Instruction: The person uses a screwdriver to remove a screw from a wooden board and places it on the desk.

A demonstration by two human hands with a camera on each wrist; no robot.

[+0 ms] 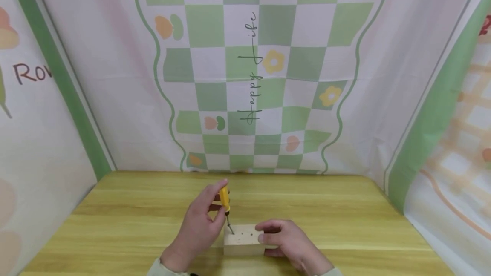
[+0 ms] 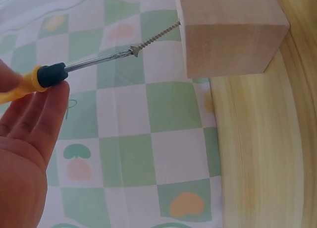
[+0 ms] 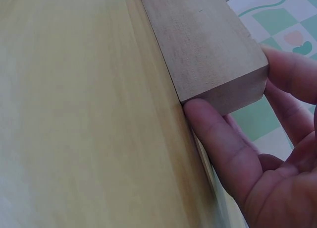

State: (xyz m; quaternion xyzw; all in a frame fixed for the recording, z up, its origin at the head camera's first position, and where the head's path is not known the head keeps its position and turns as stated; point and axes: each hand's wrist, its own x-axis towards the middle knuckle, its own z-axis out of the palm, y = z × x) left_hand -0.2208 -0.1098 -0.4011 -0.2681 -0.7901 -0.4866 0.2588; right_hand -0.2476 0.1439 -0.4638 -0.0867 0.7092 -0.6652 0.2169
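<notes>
My left hand (image 1: 199,221) holds a screwdriver (image 1: 224,197) by its yellow handle, fingers and thumb around it. The tool slants down to the left part of a pale wooden block (image 1: 244,250). In the left wrist view, the steel shaft meets the head of a threaded screw (image 2: 158,35), whose tip touches the block; most of its thread shows outside the wood. Small dark holes (image 1: 251,234) dot the block's top. At the block's right end, my right hand (image 1: 288,241) grips it between thumb and fingers, with fingertips at the edges in the right wrist view.
The block rests on a wood-grain table (image 1: 130,212). Behind the table hangs a checked green and white cloth (image 1: 241,63) with lettering, and more printed cloth (image 1: 46,139) closes in the sides.
</notes>
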